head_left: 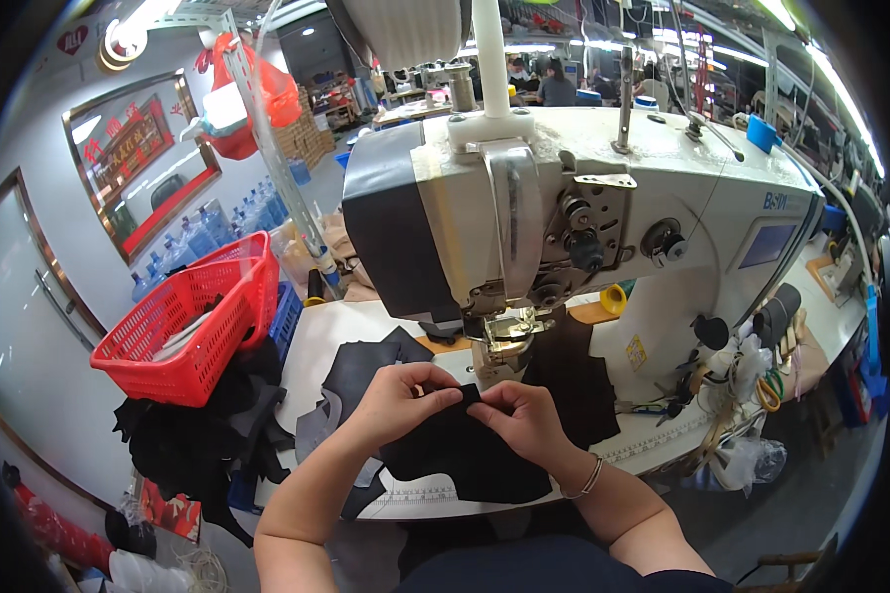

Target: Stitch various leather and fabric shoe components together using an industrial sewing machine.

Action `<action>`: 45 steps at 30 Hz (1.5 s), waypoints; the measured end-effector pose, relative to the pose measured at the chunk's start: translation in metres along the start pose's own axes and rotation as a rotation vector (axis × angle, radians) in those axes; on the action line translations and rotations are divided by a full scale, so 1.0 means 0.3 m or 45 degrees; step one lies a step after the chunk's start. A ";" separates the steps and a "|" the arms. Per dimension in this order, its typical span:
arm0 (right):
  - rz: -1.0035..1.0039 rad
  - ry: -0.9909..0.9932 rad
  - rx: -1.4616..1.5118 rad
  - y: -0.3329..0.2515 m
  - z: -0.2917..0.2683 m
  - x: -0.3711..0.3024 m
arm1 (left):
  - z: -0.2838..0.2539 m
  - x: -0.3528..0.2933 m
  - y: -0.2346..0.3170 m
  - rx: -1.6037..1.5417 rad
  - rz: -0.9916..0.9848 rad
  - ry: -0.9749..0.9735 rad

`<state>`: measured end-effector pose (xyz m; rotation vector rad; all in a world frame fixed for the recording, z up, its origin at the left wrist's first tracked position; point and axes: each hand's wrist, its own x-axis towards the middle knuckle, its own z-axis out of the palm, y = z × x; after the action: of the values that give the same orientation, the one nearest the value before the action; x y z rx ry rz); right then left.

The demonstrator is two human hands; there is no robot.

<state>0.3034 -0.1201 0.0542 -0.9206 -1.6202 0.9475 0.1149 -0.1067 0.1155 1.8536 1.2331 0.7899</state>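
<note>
My left hand (400, 397) and my right hand (524, 415) both pinch the upper edge of a black fabric piece (455, 450) lying on the white sewing table (311, 341). The fingertips meet just in front of the presser foot (504, 341) of a large white and grey sewing machine (583, 212). The fabric spreads toward me, over the table's front edge with its printed ruler (415, 491). A thin bracelet sits on my right wrist.
More dark fabric pieces (361, 361) lie left of the needle and another (583, 381) lies to the right. A red plastic basket (193, 321) stands at the left above a heap of black cloth (203, 435). Scissors and small tools (752, 381) hang at the table's right end.
</note>
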 end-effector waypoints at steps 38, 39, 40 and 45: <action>0.172 0.228 0.230 0.038 -0.036 0.078 | 0.034 0.306 -0.173 -0.652 -0.256 -0.047; 0.181 0.236 0.227 0.042 -0.037 0.078 | 0.034 0.304 -0.155 -0.652 -0.257 -0.047; 0.190 0.243 0.223 0.045 -0.038 0.079 | 0.037 0.299 -0.132 -0.658 -0.206 -0.044; 0.178 0.260 0.198 0.037 -0.035 0.079 | 0.037 0.285 -0.074 -0.669 -0.124 -0.040</action>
<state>0.3101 -0.0927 0.0549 -0.9982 -1.3055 1.0246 0.1430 -0.0242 0.0979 1.3643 0.9702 0.9225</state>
